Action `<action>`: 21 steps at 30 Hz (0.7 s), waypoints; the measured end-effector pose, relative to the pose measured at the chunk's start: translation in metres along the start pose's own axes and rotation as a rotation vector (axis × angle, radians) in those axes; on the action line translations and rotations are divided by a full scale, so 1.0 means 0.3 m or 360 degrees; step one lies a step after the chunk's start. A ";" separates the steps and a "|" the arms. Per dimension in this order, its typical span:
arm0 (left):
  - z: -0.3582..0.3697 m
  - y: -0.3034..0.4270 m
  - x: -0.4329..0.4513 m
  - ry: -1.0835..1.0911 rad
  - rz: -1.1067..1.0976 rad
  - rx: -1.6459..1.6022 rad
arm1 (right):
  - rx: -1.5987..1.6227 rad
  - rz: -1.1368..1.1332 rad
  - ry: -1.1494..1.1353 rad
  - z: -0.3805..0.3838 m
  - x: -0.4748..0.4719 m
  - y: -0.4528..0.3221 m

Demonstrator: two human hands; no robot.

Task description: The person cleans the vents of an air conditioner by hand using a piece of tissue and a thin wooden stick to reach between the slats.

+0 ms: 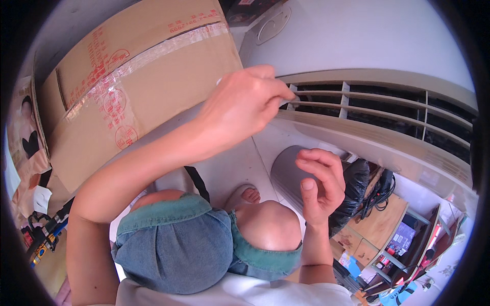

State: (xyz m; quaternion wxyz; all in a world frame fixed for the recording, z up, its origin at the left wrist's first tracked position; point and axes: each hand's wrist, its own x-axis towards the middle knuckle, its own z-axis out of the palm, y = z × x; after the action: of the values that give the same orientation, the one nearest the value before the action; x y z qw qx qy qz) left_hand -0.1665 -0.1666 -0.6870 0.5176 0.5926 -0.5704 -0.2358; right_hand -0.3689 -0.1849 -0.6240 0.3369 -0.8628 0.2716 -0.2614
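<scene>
My left hand [245,101] is closed around a slim pale object [285,101], mostly hidden by the fingers. Its tip lies at the left end of a slatted air vent [344,100], beside my index finger. The vent has long pale slats crossed by short upright dividers, with dark gaps behind. Lower right, my right hand [323,183] is held up with fingers curled and apart, holding nothing. It is in front of a grey cylindrical bin [289,168], below the vent.
A large taped cardboard box [164,84] with red print stands at upper left. Right of the bin are a black plastic bag [354,179], coiled black cables [379,195] and a wooden cabinet [383,222]. A white panel [356,34] rises beyond the vent. My knees are below my hands.
</scene>
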 end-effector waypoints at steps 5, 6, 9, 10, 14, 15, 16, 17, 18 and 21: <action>0.030 -0.013 0.020 0.0071 0.0203 -0.0074 | 0.0006 0.0035 -0.0049 0.022 0.009 0.017; 0.028 -0.011 0.029 0.0041 0.0291 0.0056 | 0.0043 0.0029 -0.0062 0.032 0.014 0.017; 0.009 0.004 0.037 -0.0054 0.0337 0.0247 | 0.0084 -0.0060 -0.0081 0.043 0.039 0.007; 0.006 0.009 0.039 -0.0121 0.0295 0.0313 | 0.0076 -0.0061 -0.0087 0.038 0.043 0.000; -0.001 0.008 0.051 -0.0125 0.0096 0.0099 | -0.0013 -0.0095 -0.0077 0.017 0.044 -0.015; -0.002 0.001 0.049 -0.0180 -0.0070 -0.0081 | -0.0016 -0.0085 -0.0061 0.014 0.036 -0.014; -0.006 -0.006 0.045 -0.0236 -0.0238 -0.0259 | -0.0015 -0.0083 -0.0061 0.015 0.026 -0.009; -0.015 -0.009 0.034 -0.0239 -0.0241 -0.0256 | 0.0001 -0.0048 -0.0051 0.017 0.015 -0.003; -0.032 -0.005 0.024 -0.0220 -0.0366 -0.0454 | 0.0010 -0.0011 -0.0039 0.017 0.008 0.001; -0.080 0.005 -0.028 -0.0083 -0.0456 -0.0602 | -0.0019 0.0009 -0.0033 0.009 0.001 0.007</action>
State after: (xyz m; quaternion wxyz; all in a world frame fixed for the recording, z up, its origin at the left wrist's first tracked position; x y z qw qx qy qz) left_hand -0.1482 -0.1503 -0.6798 0.5656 0.5537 -0.4395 -0.4247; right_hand -0.3676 -0.1853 -0.6272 0.3351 -0.8667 0.2721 -0.2499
